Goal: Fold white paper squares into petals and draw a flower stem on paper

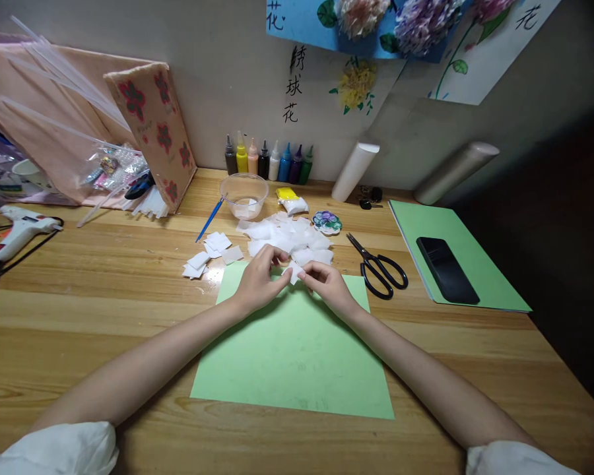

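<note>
The tabletop (103,297) carries 8 paint bottles (270,161) and 1 scissors (379,267); our left hand (260,280) and right hand (327,284) share 1 paper square (294,270), each grip pinching it.

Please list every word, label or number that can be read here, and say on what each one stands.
"绣球花", black, top to bottom, on the white poster with the yellow flower.
"花" on the blue poster, partly cut by the picture's edge.
"花" on the right poster.
Glue gun: red marks, too blurred to read.
Paint bottles: no label readable.
Paper piece pinched by left hand and right hand: blank.
</note>
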Demonstrator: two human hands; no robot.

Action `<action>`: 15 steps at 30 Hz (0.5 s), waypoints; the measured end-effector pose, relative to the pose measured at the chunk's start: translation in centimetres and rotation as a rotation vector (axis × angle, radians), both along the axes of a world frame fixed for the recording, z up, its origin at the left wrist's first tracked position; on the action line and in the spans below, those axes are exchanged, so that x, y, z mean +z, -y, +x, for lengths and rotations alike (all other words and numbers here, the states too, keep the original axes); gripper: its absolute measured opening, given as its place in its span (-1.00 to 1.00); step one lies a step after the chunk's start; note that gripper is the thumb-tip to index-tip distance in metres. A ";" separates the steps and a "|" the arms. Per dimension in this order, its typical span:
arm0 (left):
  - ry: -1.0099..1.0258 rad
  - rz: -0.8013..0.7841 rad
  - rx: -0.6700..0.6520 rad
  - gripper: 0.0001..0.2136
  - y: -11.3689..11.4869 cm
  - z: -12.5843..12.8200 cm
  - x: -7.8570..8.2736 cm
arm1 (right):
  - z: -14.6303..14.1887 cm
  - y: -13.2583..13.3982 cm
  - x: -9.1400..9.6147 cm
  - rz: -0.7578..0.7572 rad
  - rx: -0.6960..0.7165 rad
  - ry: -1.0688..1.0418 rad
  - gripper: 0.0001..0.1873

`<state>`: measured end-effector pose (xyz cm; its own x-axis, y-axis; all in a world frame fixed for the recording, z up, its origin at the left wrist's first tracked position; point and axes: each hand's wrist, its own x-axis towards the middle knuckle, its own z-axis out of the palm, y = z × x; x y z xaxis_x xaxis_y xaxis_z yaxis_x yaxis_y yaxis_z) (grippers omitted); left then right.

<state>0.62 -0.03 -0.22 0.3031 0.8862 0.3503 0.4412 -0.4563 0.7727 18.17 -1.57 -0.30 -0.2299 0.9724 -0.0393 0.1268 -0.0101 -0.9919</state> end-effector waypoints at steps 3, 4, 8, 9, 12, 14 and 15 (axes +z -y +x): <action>-0.036 0.149 0.052 -0.89 0.3 0.1 0.1 | -0.1 0.2 -0.2 0.033 -0.053 0.021 -0.74; -0.064 0.181 0.038 -0.91 0.4 0.1 0.1 | -0.1 0.2 -0.2 0.044 -0.055 0.026 -0.74; -0.139 0.209 0.006 -0.93 0.7 0.1 0.2 | -0.1 0.3 -0.5 0.070 -0.015 0.034 -0.74; -0.142 0.205 0.011 -0.93 0.7 0.2 0.2 | 0.0 0.3 -0.5 0.075 -0.002 0.032 -0.74; -0.145 0.196 0.023 -0.93 0.7 0.1 0.2 | 0.1 0.3 -0.5 0.097 0.022 0.040 -0.75; -0.146 0.183 0.029 -0.92 0.7 0.1 0.1 | 0.1 0.3 -0.5 0.103 0.032 0.055 -0.75; -0.148 0.173 0.031 -0.91 0.7 0.1 0.1 | 0.1 0.3 -0.4 0.101 0.036 0.061 -0.74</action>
<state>0.72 -0.73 -0.08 0.3358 0.8267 0.4514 0.5602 -0.5606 0.6099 18.27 -1.84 -0.72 -0.2649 0.9633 0.0434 0.1856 0.0951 -0.9780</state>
